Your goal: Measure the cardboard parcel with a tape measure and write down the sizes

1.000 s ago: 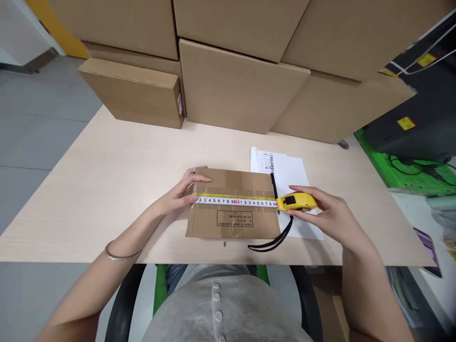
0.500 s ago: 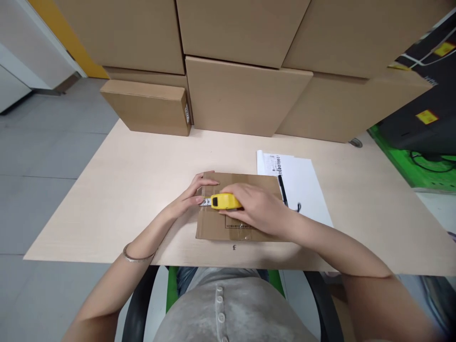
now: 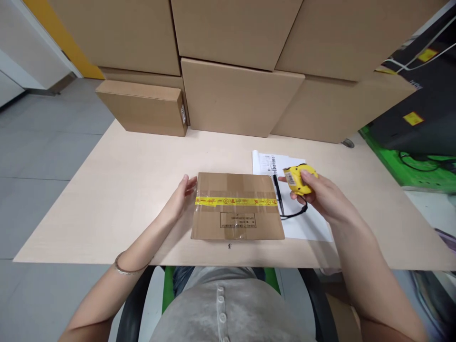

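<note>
A flat cardboard box (image 3: pixel 237 219) sealed with a yellow printed tape strip lies on the pale wooden table (image 3: pixel 117 190) in front of me. My left hand (image 3: pixel 181 197) rests against the box's left edge, fingers stretched out and holding nothing. My right hand (image 3: pixel 320 194) is raised over a white paper sheet (image 3: pixel 302 223) to the right of the box, closed round a yellow tape measure (image 3: pixel 297 179) with its blade retracted. Its black wrist strap (image 3: pixel 295 213) dangles onto the paper. A black pen (image 3: pixel 278 192) lies along the paper's left side.
Large cardboard boxes (image 3: pixel 242 95) are stacked along the table's far side, with a smaller flat one (image 3: pixel 142 107) at the back left. A dark case and green surface (image 3: pixel 409 161) with cables stand to the right. Grey floor lies to the left.
The tape blade, stretched across the box a second ago, has retracted. My right hand carried the tape measure from the box's left end up to the right, over the paper. My left hand let go of the blade.
</note>
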Action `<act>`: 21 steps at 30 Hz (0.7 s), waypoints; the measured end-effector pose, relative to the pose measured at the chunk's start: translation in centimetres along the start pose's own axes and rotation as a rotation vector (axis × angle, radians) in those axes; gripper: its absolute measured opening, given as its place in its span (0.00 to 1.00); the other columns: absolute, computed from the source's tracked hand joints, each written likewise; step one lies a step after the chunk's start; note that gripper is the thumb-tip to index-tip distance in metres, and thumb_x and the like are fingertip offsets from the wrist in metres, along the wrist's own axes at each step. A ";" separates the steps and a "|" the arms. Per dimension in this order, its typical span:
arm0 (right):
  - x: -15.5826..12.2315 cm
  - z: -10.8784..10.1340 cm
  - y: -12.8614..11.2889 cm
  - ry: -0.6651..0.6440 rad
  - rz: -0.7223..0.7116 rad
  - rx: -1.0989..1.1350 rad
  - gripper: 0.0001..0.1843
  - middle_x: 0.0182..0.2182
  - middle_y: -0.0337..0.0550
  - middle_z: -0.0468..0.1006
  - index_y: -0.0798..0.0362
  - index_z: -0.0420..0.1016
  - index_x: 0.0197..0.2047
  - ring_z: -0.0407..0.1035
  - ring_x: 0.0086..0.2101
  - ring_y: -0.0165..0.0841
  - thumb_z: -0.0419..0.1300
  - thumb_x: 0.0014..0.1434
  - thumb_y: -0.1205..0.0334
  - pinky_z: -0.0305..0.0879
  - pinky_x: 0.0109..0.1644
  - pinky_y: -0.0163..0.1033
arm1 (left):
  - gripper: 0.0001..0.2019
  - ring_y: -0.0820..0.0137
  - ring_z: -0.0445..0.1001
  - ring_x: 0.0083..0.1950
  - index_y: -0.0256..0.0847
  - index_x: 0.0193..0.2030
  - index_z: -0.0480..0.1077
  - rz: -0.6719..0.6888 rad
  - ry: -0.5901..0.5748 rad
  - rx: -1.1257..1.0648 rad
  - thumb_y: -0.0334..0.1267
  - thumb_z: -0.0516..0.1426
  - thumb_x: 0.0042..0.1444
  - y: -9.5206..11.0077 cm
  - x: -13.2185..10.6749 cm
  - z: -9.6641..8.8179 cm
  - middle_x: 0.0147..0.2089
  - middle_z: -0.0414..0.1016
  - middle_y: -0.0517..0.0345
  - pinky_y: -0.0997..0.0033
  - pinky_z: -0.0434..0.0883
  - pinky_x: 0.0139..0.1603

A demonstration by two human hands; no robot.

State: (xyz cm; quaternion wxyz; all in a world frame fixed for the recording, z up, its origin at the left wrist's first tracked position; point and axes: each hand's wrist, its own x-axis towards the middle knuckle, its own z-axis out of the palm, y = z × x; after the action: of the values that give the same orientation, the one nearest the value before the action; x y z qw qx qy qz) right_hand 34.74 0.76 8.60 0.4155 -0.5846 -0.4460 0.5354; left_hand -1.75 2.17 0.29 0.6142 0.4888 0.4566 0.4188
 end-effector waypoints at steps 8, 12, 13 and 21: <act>-4.6 1.0 -0.5 -0.172 -0.095 0.037 0.23 0.23 0.41 0.79 0.48 0.76 0.35 0.64 0.21 0.32 0.66 0.64 0.36 0.63 0.23 0.39 | 0.40 0.47 0.65 0.78 0.49 0.65 0.74 0.068 0.104 -0.017 0.76 0.44 0.64 2.8 -1.2 2.2 0.69 0.77 0.49 0.43 0.66 0.76; -7.5 0.3 0.2 -0.173 -0.130 0.084 0.23 0.23 0.40 0.80 0.46 0.79 0.50 0.68 0.21 0.36 0.67 0.63 0.37 0.67 0.23 0.40 | 0.30 0.52 0.65 0.76 0.52 0.66 0.70 0.338 0.233 -0.001 0.67 0.50 0.68 3.2 -1.8 2.6 0.72 0.71 0.53 0.48 0.63 0.77; -7.9 0.0 0.7 -0.173 -0.120 0.076 0.23 0.25 0.40 0.81 0.46 0.78 0.52 0.70 0.22 0.36 0.67 0.64 0.38 0.69 0.24 0.41 | 0.28 0.52 0.66 0.75 0.52 0.65 0.70 0.379 0.224 0.031 0.64 0.54 0.67 2.9 -1.8 2.5 0.71 0.71 0.53 0.49 0.64 0.77; -7.3 -1.0 0.2 0.067 -0.325 -0.073 0.16 0.52 0.43 0.83 0.41 0.75 0.47 0.77 0.29 0.34 0.73 0.61 0.47 0.76 0.30 0.42 | 0.29 0.46 0.58 0.77 0.55 0.70 0.67 0.488 -0.035 0.262 0.53 0.62 0.63 0.8 -1.4 0.5 0.72 0.65 0.50 0.39 0.54 0.80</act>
State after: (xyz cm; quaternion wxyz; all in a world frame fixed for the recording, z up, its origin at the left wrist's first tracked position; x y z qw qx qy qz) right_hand 35.53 -6.37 10.33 0.4897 -0.5373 -0.5396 0.4247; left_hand -1.70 0.86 1.38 0.4342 0.6669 0.3650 0.4832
